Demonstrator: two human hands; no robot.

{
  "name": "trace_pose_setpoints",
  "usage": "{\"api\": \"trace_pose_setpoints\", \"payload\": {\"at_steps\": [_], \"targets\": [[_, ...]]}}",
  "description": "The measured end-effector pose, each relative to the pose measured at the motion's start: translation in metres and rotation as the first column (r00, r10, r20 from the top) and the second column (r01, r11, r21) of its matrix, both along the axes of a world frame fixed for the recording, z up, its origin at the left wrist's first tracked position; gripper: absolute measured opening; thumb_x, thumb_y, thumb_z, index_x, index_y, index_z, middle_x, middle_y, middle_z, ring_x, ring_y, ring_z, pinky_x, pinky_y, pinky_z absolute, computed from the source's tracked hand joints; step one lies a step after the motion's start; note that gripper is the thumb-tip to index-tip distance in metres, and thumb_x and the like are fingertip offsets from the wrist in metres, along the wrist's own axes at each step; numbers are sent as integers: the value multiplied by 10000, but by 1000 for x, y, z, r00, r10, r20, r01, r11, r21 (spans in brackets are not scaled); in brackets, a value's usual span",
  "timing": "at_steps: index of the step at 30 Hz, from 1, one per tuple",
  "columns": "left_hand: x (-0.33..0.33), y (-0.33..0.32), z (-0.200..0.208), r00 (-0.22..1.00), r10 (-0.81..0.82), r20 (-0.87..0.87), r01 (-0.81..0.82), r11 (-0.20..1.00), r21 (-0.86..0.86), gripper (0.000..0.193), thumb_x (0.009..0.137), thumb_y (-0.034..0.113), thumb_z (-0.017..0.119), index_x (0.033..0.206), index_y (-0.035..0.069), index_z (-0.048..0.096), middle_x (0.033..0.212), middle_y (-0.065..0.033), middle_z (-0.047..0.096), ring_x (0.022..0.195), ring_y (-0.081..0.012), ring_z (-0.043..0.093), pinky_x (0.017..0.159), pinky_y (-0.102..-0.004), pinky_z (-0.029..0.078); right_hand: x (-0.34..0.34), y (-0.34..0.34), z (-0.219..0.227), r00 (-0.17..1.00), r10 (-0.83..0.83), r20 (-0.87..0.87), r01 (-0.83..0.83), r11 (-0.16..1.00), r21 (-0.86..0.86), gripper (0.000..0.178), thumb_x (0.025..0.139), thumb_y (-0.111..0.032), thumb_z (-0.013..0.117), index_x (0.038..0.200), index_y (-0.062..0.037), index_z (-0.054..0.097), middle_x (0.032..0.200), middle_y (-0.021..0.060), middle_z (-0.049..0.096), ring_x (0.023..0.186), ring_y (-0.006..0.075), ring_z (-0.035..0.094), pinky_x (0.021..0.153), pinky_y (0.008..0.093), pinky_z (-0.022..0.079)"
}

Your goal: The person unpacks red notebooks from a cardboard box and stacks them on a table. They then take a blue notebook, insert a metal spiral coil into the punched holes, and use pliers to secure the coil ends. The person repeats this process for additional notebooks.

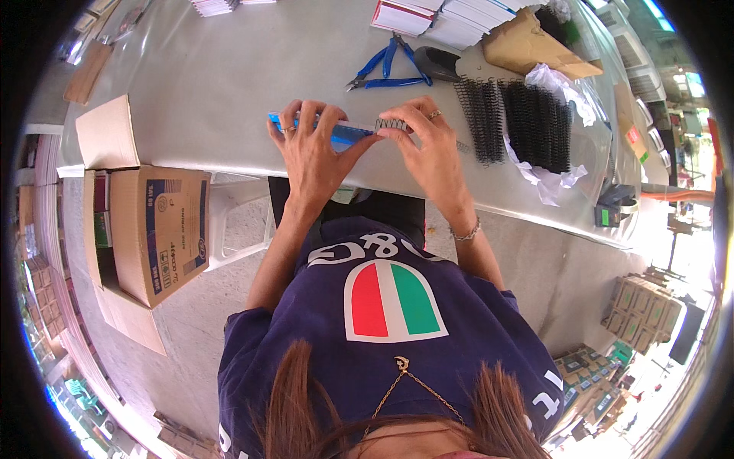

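Head view: left hand (315,145) fingers clasp a blue booklet (350,135) above the table (214,92); right hand (428,144) fingers pinch a spiral binding coil (391,124) at its end. Blue-handled pliers (391,55) lie just beyond, black coils (538,126) rightward.

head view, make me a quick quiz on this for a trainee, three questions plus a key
1. Which hand pinches the wire coil, and which holds the flat blue-and-white piece?
2. True or false: the blue-handled pliers lie nearer the picture's top edge than the wire coil.
3. Fill the gap: the rightmost black coils lie with crumpled ____ paper around them.

Key: 1. The right hand pinches the wire coil; the left hand holds the flat blue-and-white piece. 2. True. 3. White.
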State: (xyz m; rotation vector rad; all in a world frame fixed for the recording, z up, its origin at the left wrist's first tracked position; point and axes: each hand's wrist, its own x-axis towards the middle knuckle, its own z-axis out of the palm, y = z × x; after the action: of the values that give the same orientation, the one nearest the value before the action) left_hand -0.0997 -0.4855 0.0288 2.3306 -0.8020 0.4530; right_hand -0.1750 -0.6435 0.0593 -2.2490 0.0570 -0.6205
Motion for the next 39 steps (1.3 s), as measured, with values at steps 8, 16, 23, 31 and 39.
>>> {"api": "trace_pose_setpoints", "payload": {"at_steps": [8,16,23,31,39], "targets": [[1,2,1,1000,-26,10,26,1000,-12,430,721,477,800,921,133,637,997,-22,533,1106,-301,432,960,-536,268,-1,-4,-10,998,-25,49,24,999,35,239,819,49,649,1025,-72,652,984,132,569,863,304,605,683,401,492],[3,4,-1,999,-34,31,34,999,15,422,725,480,777,927,140,628,974,-22,526,1078,-290,440,945,-512,259,-1,1,-13,998,29,53,-31,999,39,242,802,67,655,1000,-74,659,968,116,579,910,290,599,709,387,495],[4,4,-1,999,-39,32,39,999,24,420,735,479,769,940,143,623,966,-23,518,1069,-287,444,944,-514,256,-1,1,-12,996,87,-2,-86,983,165,201,828,58,645,997,-52,641,969,103,613,903,274,625,737,367,504],[4,4,-2,998,-47,39,47,999,6,418,735,472,772,944,145,618,970,-21,518,1064,-290,443,934,-511,263,-6,3,-14,995,83,-53,-71,980,188,188,866,-9,646,1048,-30,604,959,116,634,852,265,638,741,365,501],[4,5,2,999,-44,8,44,998,40,347,801,437,735,955,146,625,982,-12,527,1058,-278,446,933,-510,268,-2,11,2,991,15,-136,2,992,127,313,842,-62,686,1121,-44,544,945,137,616,866,287,596,804,416,459]]}}
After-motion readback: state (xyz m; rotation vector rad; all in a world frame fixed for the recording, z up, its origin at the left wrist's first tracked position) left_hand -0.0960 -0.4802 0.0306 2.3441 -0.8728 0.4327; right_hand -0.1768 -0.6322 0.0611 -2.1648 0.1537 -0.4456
